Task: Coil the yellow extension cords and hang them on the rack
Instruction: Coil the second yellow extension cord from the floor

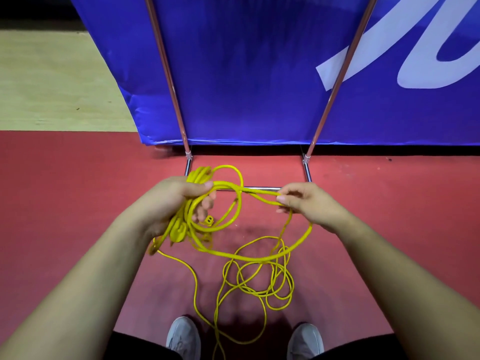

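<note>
Cord (pixel 262 258), yellow, is partly coiled: the left hand (pixel 174 201) is closed around a bundle of loops with a plug end dangling, while the right hand (pixel 304 203) pinches one strand, drawn taut between them. The rest lies tangled on the red floor (pixel 78 203) before grey shoes (pixel 183 336), near the rack (pixel 307 172) and blue banner (pixel 246 74).

One head-worn wide-angle view looks steeply down, close over both forearms, toward the red floor (pixel 78 203)
</note>
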`<state>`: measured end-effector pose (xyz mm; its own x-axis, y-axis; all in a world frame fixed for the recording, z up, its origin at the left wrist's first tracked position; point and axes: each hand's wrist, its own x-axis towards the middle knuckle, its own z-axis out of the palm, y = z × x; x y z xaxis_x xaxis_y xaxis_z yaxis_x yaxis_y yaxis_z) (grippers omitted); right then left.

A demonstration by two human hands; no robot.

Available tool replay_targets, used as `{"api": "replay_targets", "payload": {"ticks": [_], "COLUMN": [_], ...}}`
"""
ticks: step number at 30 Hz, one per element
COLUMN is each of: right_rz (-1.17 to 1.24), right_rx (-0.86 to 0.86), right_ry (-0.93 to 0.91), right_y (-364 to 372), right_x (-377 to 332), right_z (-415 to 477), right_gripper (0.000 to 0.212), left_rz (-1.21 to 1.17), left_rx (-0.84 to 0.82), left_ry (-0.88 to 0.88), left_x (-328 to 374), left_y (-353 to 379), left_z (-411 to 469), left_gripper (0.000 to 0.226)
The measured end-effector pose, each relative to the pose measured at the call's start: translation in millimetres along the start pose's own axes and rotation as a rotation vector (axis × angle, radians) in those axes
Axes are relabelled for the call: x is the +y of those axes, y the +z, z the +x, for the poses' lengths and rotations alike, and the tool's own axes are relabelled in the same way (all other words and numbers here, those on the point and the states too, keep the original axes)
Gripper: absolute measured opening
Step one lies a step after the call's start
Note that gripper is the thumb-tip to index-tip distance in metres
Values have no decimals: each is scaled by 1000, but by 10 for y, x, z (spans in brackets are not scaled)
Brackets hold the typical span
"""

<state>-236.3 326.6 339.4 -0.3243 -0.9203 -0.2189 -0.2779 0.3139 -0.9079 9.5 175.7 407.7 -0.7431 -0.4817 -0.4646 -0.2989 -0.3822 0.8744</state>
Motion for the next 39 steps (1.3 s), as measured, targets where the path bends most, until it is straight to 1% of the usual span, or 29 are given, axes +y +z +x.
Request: {"api": "replay_targets", "payload": {"ticks": [2,4,7,9,11,13,16,18,20,22,24,26,28,30,32,34,35,36,38,39], "right_rz": [-15,-29,-111,-109,-117,-141,-226,-344,-428,-409,-343,-309,-354,-430,-453,-402,-347,-270,-129,-114], "right_rx": [97,156,188,188,166,121,101,150,201,181,117,68,36,21,44,59,57,48,24,-1], "right_ry": [-29,-40,-75,-99,-111,-135,-176,-137,-73,-61,-109,-178,-229,-267,-344,-429,-442,-424,-322,-260], "right_y": [-34,-36,-36,-35,-10,59,141,132,59,-10,-29,24,110,199,268,320,337,337,269,203], "right_x": [-59,-119,-232,-316,-399,-484,-563,-553,-509,-480,-498,-546,-570,-607,-675,-744,-763,-766,-715,-651], "right_z": [6,-3,-27,-50,-82,-120,-126,-92,-73,-86,-118,-143,-141,-142,-158,-190,-200,-196,-163,-137], "right_gripper": [7,6,10,12,12,13,12,12,12,15,20,20,19,19,18,18,18,17,11,7], "left_rz": [151,185,66,-43,-120,-172,-199,-199,-180,-132,-90,-62,-46,-56,-109,-119,-113,-121,-178,-208], "left_rx": [-19,-30,-54,-91,-145,-196,-221,-230,-247,-228,-190,-210,-260,-298,-330,-364,-377,-394,-421,-414], "left_ry": [-23,-62,-97,-96,-89,-92,-92,-90,-80,-60,-52,-55,-64,-72,-96,-123,-131,-131,-99,-74], "left_x": [-42,-77,-92,-90,-86,-86,-95,-100,-91,-88,-108,-123,-106,-92,-101,-140,-150,-151,-146,-136], "left_y": [-13,-21,-15,-1,10,41,88,94,87,104,132,174,223,261,288,272,266,264,250,237], "left_z": [-11,-21,-23,-24,-17,-9,5,4,-1,-6,1,-7,-34,-54,-58,-40,-34,-36,-32,-27], "left_gripper": [19,21,22,26,34,33,29,23,27,21,13,10,7,12,9,28,33,35,35,37]}}
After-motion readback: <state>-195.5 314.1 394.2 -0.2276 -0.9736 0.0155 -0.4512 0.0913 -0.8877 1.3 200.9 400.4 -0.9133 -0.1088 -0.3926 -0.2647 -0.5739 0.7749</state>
